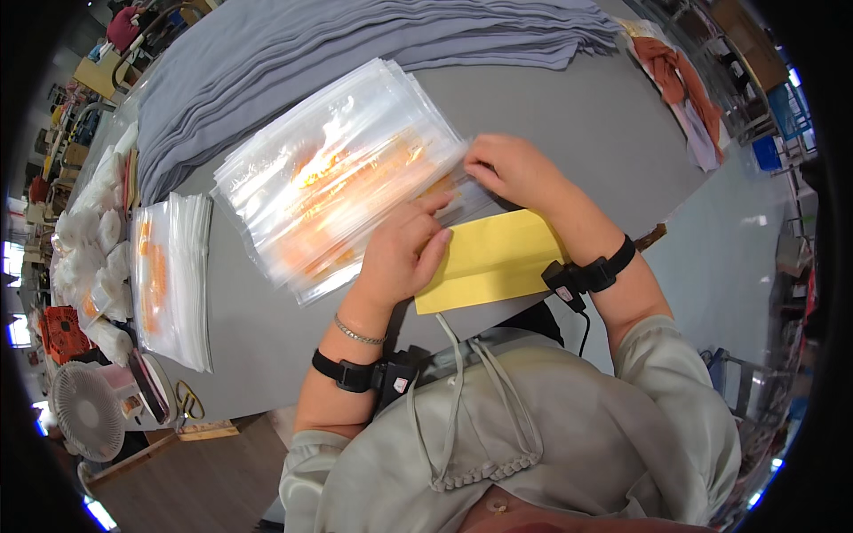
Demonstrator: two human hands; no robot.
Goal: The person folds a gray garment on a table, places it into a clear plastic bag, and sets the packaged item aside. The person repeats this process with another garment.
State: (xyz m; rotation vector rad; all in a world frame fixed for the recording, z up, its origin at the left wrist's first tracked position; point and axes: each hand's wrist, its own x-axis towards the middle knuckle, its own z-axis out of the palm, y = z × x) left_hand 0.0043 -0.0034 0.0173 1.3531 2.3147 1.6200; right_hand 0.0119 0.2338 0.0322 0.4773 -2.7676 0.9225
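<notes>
Layered cloth (293, 67) (grey-blue) and stacked plastic bags (333, 169) suggest a textile workshop.

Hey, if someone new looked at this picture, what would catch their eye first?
Probably the bright yellow sheet, between the person's forearms at the near side of the table. Farther in and to its left, a stack of shiny clear plastic bags shows orange markings. Layered grey-blue cloth sweeps across the far side.

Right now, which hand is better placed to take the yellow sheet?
Probably the left hand: its thumb is at the yellow sheet, whereas the right hand is farther up, beside the clear bags.
</notes>
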